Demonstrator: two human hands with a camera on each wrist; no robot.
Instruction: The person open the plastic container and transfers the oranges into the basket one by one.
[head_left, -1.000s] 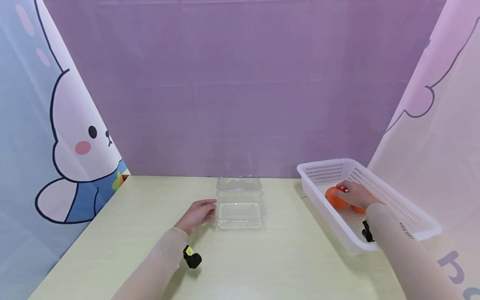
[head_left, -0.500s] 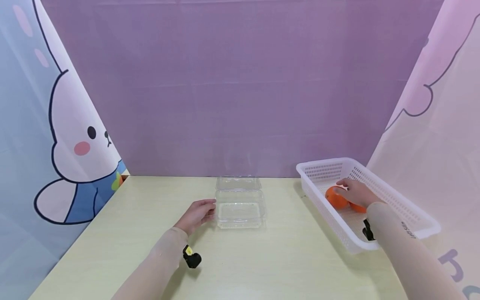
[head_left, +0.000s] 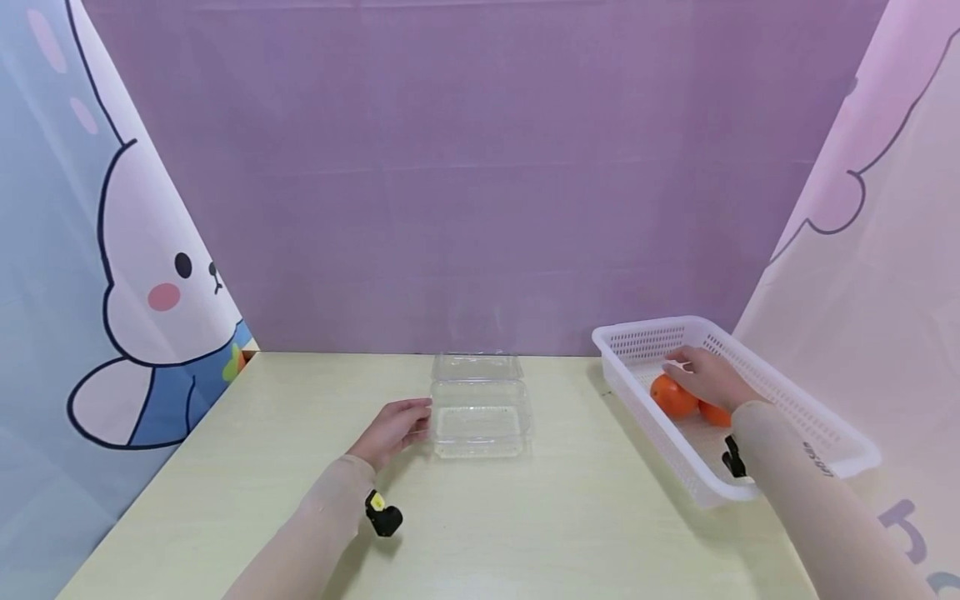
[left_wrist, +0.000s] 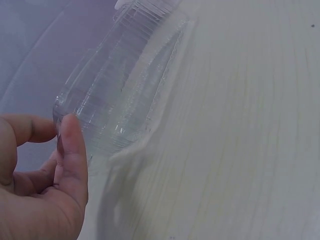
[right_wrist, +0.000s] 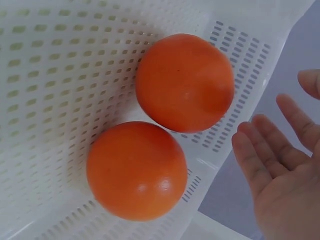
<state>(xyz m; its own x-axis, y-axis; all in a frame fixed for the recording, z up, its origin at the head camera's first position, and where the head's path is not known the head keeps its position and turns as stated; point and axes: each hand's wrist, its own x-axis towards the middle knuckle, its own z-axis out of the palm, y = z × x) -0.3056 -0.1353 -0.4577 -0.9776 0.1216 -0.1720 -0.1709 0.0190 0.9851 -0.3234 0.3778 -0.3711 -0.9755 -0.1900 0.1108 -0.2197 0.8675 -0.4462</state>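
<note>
My left hand (head_left: 397, 427) pinches the left edge of a clear plastic clamshell box (head_left: 480, 425), which lies unfolded on the table. In the left wrist view, thumb and fingers (left_wrist: 73, 142) meet at the box's rim (left_wrist: 56, 102). My right hand (head_left: 708, 377) is over the white basket, fingers relaxed and parted, holding nothing. Two oranges lie side by side in that basket: one orange (head_left: 673, 397) near the left wall, the other orange (head_left: 716, 414) partly hidden under my hand. The right wrist view shows both, apart from the fingers (right_wrist: 270, 147).
The white perforated basket (head_left: 652, 450) stands at the table's right side. A purple cloth (head_left: 480, 183) hangs behind the pale wooden table (head_left: 525, 533). Printed curtains (head_left: 172, 250) close off the sides.
My right hand has come off the left orange and lifted slightly up and back, so more of the oranges shows. The left hand and clamshell box have stayed still.
</note>
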